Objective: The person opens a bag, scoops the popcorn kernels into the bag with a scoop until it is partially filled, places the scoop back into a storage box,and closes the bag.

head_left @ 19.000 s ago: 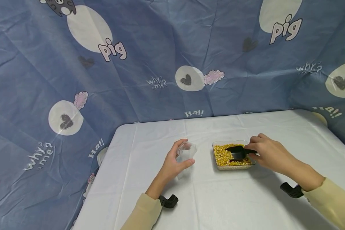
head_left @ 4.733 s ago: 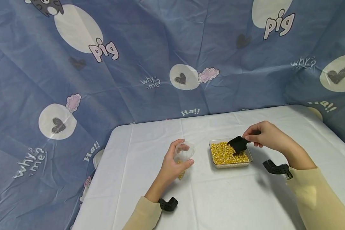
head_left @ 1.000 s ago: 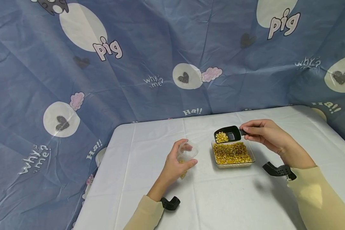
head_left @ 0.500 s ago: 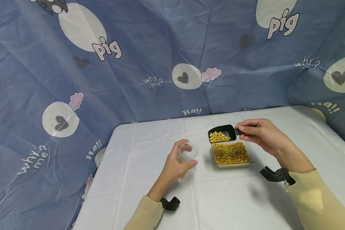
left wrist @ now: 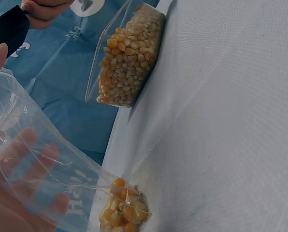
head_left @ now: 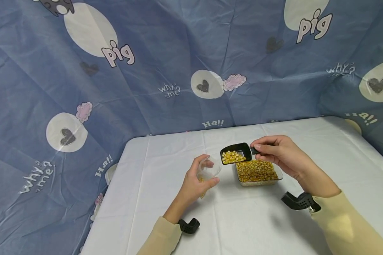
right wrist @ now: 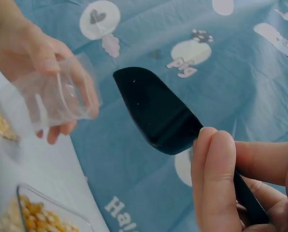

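Observation:
My left hand (head_left: pixel 193 182) holds a clear plastic bag (left wrist: pixel 47 140) upright, thumb and fingers curled round its open mouth. Some corn kernels (left wrist: pixel 122 210) lie in the bottom of the bag. By its handle, my right hand (head_left: pixel 279 154) grips a black scoop (right wrist: pixel 156 113), raised in the air just right of the bag's mouth. Yellow kernels (head_left: pixel 231 157) fill part of the scoop's bowl in the head view; the right wrist view shows only the scoop's underside. Below and right of the scoop stands a clear rectangular container (head_left: pixel 258 183) with many corn kernels in it.
A white cloth (head_left: pixel 249 223) covers the table. Behind it hangs a blue printed curtain (head_left: pixel 166 117). A black wrist mount (head_left: pixel 189 225) sits on the left wrist, and another black mount (head_left: pixel 301 201) is on the right one.
Earlier the bag held no visible corn and the scoop was down in the container. Over the last second the loaded scoop has moved left towards the bag; the left hand has stayed in place.

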`<state>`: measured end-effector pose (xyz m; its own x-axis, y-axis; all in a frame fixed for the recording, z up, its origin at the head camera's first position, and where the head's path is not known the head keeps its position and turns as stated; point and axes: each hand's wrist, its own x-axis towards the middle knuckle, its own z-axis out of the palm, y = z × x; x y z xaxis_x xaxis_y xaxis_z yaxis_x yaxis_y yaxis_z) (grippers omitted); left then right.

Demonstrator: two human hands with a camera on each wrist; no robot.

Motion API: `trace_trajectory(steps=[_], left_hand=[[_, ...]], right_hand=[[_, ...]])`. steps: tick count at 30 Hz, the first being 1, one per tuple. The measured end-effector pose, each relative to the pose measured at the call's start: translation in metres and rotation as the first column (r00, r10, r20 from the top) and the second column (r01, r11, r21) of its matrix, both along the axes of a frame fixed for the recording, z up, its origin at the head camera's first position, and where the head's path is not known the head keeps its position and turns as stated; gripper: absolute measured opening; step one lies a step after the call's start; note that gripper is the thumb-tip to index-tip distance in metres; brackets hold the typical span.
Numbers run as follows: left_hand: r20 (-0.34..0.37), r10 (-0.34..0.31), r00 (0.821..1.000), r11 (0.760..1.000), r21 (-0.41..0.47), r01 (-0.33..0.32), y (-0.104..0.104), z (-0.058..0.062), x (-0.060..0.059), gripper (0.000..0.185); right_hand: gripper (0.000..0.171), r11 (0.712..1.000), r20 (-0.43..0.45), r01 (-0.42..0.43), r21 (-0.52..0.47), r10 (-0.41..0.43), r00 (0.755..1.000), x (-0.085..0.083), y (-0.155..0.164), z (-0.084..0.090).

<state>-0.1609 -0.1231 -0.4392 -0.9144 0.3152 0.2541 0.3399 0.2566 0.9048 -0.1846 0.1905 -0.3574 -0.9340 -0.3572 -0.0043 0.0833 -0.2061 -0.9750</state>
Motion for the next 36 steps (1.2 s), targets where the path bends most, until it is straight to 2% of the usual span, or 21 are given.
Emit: trace_trajectory(steps=[3, 4, 10, 19, 23, 32, 36], left_hand=[[-0.016, -0.006, 1.000, 1.000, 0.000, 0.006, -0.002, -0.014, -0.007, 0.077], [-0.017, -0.009, 1.000, 1.000, 0.007, 0.009, -0.001, -0.015, -0.007, 0.077], [-0.027, -0.015, 1.000, 1.000, 0.016, 0.015, -0.001, -0.013, -0.006, 0.076], [0.009, 0.009, 1.000, 1.000, -0.024, -0.009, -0.001, -0.010, -0.003, 0.077], [0.007, 0.011, 1.000, 0.999, -0.037, -0.011, -0.001, -0.010, -0.002, 0.076], [-0.045, 0.016, 0.999, 0.998, -0.053, -0.018, 0.001, -0.009, -0.002, 0.074], [-0.055, 0.022, 0.998, 0.998, -0.054, -0.025, 0.002, -0.008, -0.003, 0.074]], right_hand=[[0.016, 1.000, 0.014, 0.011, 0.011, -0.011, 1.000, 0.002, -0.007, -0.002], [0.017, 1.000, 0.018, 0.014, 0.017, -0.014, 1.000, 0.002, -0.009, -0.003], [0.023, 0.996, 0.014, 0.027, 0.080, -0.029, 0.999, 0.004, -0.024, -0.009], [0.033, 0.990, -0.007, 0.029, 0.139, -0.028, 1.000, 0.009, -0.040, -0.017], [0.033, 0.987, -0.018, 0.027, 0.161, -0.025, 1.000, 0.010, -0.045, -0.019], [0.028, 0.975, -0.050, 0.061, 0.214, -0.051, 0.997, 0.016, -0.058, -0.023], [0.022, 0.958, -0.120, 0.108, 0.265, -0.078, 0.990, 0.019, -0.062, -0.023]])
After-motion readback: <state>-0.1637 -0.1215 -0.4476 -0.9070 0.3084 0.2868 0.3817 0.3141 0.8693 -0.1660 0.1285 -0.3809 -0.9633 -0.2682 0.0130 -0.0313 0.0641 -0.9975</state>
